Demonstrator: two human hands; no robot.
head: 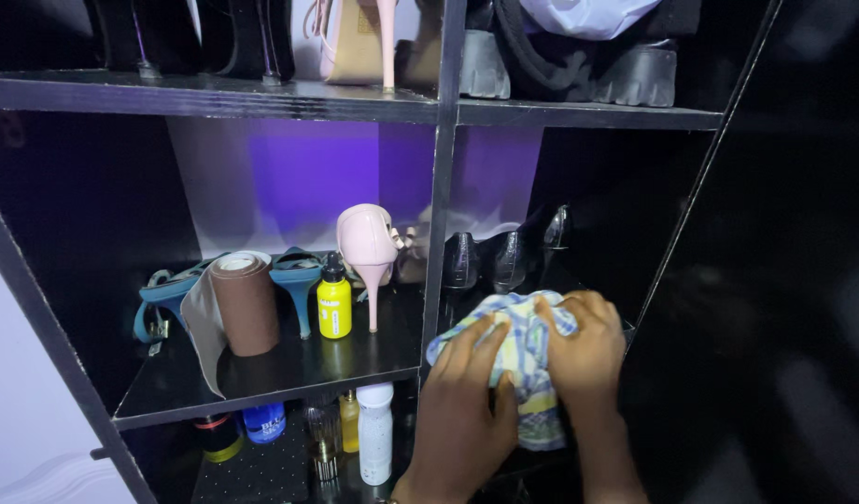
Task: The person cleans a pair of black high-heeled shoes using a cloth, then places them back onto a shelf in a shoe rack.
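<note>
Black shelf [261, 373] boards gleam under purple light, crowded with heels. My left hand [462, 411] and right hand [588, 350] both clutch a patterned cloth [523, 359] there.

Both forearms rise from the bottom edge of the view, close together and nearly parallel, bare to the wrist. The left hand [462, 401] lies palm down with its back toward the camera, fingers stretched forward and slightly spread, the fingertips reaching up and a little to the right; the thumb angles out toward the other hand. The right hand [584, 350] sits just beside it, a little farther forward, knuckles up and fingers curled inward into a loose fist, thumb tucked toward the left hand. The right wrist bends slightly, so the hand tips toward the left one. The thumbs are near each other, and whether they touch cannot be told.
</note>
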